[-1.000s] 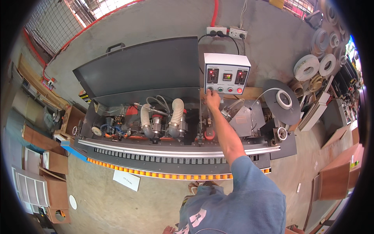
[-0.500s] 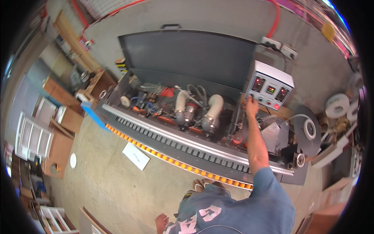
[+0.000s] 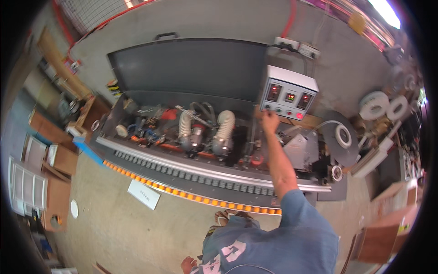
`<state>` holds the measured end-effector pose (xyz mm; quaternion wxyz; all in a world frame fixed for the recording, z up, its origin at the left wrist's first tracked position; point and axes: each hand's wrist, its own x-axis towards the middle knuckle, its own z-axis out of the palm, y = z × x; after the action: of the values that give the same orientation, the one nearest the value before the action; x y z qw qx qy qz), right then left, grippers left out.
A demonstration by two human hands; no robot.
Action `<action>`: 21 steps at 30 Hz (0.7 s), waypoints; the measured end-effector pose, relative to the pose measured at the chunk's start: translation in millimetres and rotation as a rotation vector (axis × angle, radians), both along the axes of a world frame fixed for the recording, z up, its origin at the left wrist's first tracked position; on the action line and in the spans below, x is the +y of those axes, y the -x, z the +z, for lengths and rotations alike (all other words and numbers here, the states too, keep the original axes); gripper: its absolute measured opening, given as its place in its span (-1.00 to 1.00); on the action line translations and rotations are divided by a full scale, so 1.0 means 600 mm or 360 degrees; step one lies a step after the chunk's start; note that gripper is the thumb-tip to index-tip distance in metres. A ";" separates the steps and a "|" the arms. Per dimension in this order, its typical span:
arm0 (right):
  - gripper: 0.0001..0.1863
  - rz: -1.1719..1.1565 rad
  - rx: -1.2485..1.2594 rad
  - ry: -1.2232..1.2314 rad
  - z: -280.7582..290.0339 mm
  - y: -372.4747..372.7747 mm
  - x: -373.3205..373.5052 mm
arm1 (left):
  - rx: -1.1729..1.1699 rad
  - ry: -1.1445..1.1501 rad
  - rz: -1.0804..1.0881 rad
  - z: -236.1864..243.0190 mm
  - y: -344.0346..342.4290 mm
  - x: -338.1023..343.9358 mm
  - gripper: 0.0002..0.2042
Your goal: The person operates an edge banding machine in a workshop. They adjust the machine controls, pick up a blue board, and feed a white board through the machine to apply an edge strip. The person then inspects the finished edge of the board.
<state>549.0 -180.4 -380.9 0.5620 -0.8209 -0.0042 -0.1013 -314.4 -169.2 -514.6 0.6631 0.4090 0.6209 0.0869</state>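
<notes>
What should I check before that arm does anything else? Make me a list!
1. Right hand at the control box: ok, it is by the lower left corner of the front.
2. Something being pressed or turned there: cannot tell, the hand covers the spot.
3. Red light on the box lit: ok, it glows.
4. Left hand away from the machine: ok, it hangs low beside the shirt.
5. Big lid down: not ok, it stands open.

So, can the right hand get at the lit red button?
Probably yes: the right hand is at the lower left of the control box, and nothing visible blocks its way to the lit red button.
</notes>
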 end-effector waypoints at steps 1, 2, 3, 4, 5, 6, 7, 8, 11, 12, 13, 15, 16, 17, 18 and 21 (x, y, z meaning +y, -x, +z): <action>-0.57 -0.0026 0.0045 0.0014 0.013 0.010 0.005 | 0.0057 0.0049 0.0025 -0.004 -0.007 0.003 -0.73; -0.58 -0.0061 0.0084 0.0031 0.015 0.002 -0.005 | 0.0087 0.0081 0.0027 -0.006 -0.017 0.012 -0.73; -0.56 -0.0021 0.0137 -0.0058 0.035 0.024 0.008 | 0.0131 0.0104 0.0060 -0.004 -0.018 0.011 -0.73; -0.55 -0.0038 0.0128 -0.0089 0.038 0.025 0.005 | 0.0150 0.0118 0.0065 -0.003 -0.021 0.019 -0.73; -0.55 -0.0050 0.0118 -0.0120 0.042 0.024 0.000 | 0.0165 0.0125 0.0062 -0.004 -0.025 0.025 -0.73; -0.54 -0.0058 0.0108 -0.0149 0.045 0.024 -0.005 | 0.0175 0.0141 0.0064 -0.005 -0.028 0.029 -0.73; -0.52 -0.0053 0.0133 -0.0163 0.055 0.033 -0.007 | 0.0189 0.0151 0.0073 -0.002 -0.029 0.031 -0.73; -0.53 -0.0055 0.0135 -0.0141 0.053 0.033 -0.005 | 0.0202 0.0157 0.0086 0.000 -0.029 0.033 -0.73; -0.55 -0.0069 0.0130 -0.0104 0.044 0.023 -0.010 | 0.0227 0.0181 0.0135 0.006 -0.037 0.039 -0.73; -0.56 -0.0071 0.0128 -0.0116 0.039 0.016 -0.011 | 0.0232 0.0190 0.0149 0.008 -0.040 0.040 -0.73; -0.57 -0.0056 0.0131 -0.0130 0.035 0.018 -0.003 | 0.0237 0.0201 0.0181 0.011 -0.038 0.037 -0.73; -0.59 -0.0044 0.0149 -0.0188 0.028 0.020 0.007 | 0.0251 0.0216 0.0250 0.018 -0.037 0.032 -0.74; -0.60 -0.0018 0.0159 -0.0222 0.028 0.023 0.021 | 0.0256 0.0226 0.0301 0.023 -0.033 0.028 -0.74; -0.61 -0.0091 0.0057 -0.0048 0.008 -0.003 0.006 | 0.0237 0.0236 0.0304 0.025 -0.040 0.033 -0.74; -0.58 -0.0100 -0.0036 -0.0036 -0.002 -0.010 0.005 | 0.0235 0.0245 0.0349 0.027 -0.040 0.031 -0.74; -0.60 0.0039 0.0036 -0.0244 -0.003 -0.004 0.007 | 0.0217 0.0240 0.0475 0.042 -0.036 0.018 -0.74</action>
<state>551.2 -176.0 -382.8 0.6244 -0.7765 -0.0001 -0.0851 -292.9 -158.5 -489.1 0.6280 0.2665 0.7229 0.1096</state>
